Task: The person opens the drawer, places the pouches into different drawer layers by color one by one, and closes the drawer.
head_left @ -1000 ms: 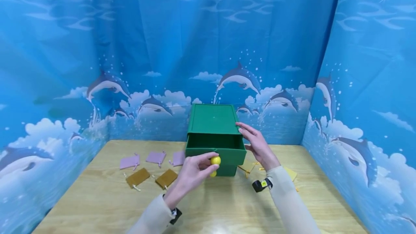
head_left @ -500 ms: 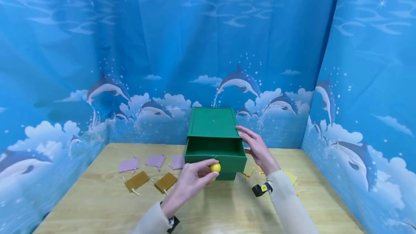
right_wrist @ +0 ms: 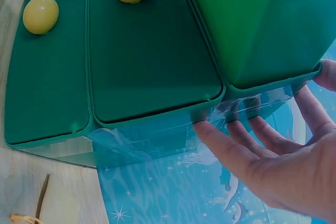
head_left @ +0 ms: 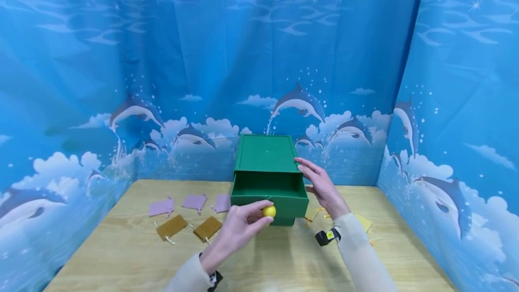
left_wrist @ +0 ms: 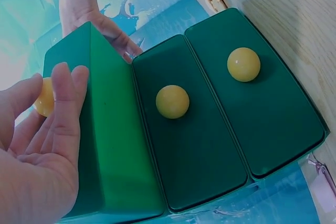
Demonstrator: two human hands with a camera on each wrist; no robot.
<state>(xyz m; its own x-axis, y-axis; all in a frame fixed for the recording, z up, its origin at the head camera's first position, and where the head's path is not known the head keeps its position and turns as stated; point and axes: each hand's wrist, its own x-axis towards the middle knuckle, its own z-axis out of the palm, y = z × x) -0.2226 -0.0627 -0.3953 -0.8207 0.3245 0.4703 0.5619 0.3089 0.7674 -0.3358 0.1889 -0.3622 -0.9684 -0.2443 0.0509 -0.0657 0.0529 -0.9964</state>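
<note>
A green three-drawer cabinet (head_left: 266, 152) stands upright on the table, its top drawer (head_left: 269, 204) pulled out. My left hand (head_left: 237, 229) pinches that drawer's round yellow knob (head_left: 269, 211) between thumb and fingers. In the left wrist view the two lower drawers (left_wrist: 191, 156) are shut, each with its own yellow ball knob (left_wrist: 172, 102). My right hand (head_left: 322, 188) rests against the cabinet's right side near the top. Its fingers (right_wrist: 231, 148) lie extended along the side wall, where clear tape shows. The floor of the pulled-out drawer is mostly hidden by its front.
Lilac drawstring pouches (head_left: 194, 202) and brown pouches (head_left: 172, 227) lie on the wooden table (head_left: 134, 260) left of the cabinet. Pale yellow pouches (head_left: 363, 223) are on the right, partly behind my right arm. A blue dolphin-print curtain (head_left: 202, 80) surrounds the back and sides.
The top drawer has come out a little further toward me, with my left hand moving along on its knob. My right hand has stayed at the cabinet's side. The head view has tilted slightly.
</note>
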